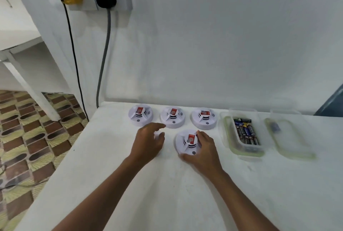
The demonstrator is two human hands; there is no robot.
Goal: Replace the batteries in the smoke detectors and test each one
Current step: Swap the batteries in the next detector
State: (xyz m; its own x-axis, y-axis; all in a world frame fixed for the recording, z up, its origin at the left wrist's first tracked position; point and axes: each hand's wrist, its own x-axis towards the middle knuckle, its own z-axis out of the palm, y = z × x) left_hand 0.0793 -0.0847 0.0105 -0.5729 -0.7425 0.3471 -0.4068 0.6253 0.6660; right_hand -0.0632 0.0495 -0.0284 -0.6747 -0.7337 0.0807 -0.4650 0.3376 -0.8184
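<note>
Firstly, tabletop (pixel 130 184): white, set against a white wall with two plugged sockets at upper left.

Clear container (pixel 225 138), right of centre: open, holds a loose pile of batteries (pixel 246 132). Its lid (pixel 293 143) lies just beside it, further right.

Smoke detectors, back row, three units: left detector (pixel 140 115), middle detector (pixel 172 117), right detector (pixel 204 118), each white with a red label, lying side by side near the wall.

Front detector (pixel 187 142): apart from the row, nearer the person.

Right hand (pixel 203 150): fingers and thumb curled round the front detector's rim, gripping it.

Left hand (pixel 148 140): over the tabletop just left of that unit, fingers loosely bent; something small and white shows by the fingers, but whether it is held cannot be told.

Risk, as judged: twisting the front detector one-handed may let it skid on the smooth surface into the row; finished and unfinished units look alike, so one could be skipped.
</note>
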